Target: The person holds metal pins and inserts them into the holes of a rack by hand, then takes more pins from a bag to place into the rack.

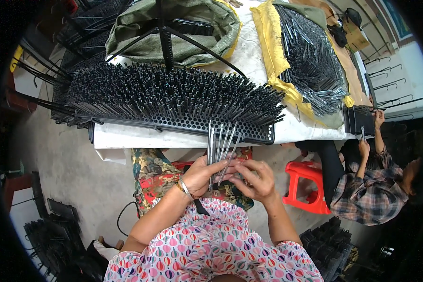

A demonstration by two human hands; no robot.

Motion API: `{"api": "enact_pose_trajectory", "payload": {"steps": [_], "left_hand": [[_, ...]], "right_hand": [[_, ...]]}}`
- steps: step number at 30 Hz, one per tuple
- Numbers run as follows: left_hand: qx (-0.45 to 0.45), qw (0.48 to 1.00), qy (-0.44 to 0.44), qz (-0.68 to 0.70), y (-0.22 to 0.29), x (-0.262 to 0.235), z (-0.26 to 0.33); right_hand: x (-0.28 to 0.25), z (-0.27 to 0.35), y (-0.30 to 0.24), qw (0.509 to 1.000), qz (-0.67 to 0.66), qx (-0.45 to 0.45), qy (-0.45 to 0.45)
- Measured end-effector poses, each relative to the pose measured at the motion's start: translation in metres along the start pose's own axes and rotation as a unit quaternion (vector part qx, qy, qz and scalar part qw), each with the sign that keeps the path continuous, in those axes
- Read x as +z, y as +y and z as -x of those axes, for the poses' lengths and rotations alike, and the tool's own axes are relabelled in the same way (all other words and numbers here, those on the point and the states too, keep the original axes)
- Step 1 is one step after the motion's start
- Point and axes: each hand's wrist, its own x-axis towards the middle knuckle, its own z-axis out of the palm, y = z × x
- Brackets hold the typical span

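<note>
Upright fanned thin metal rods (221,145)

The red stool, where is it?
The red stool stands on the floor at right in the head view, beside the seated co-worker, just past the right hand.

Perforated rack (174,123) on table (127,138); sack (174,28) behind, rod pile (310,61) right.

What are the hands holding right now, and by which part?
The left hand grips a small bundle of thin metal rods by their lower ends, tips fanned upward. The right hand pinches one rod near its lower end.
</note>
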Motion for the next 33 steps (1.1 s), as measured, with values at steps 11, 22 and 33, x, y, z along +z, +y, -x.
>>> {"api": "enact_pose_trajectory", "payload": {"steps": [11,22,33], "left_hand": [[0.019,0.999,0.007,0.032,-0.001,-0.008,0.003],[0.003,0.998,0.058,-0.010,0.002,-0.017,0.015],[-0.004,0.998,0.002,0.060,0.010,-0.029,0.022]], "right_hand": [[0.021,-0.002,-0.005,0.980,0.024,-0.151,-0.128],[0.025,-0.018,-0.002,0.977,0.041,-0.175,-0.117],[0.021,-0.045,-0.002,0.970,0.070,-0.213,-0.095]]}}
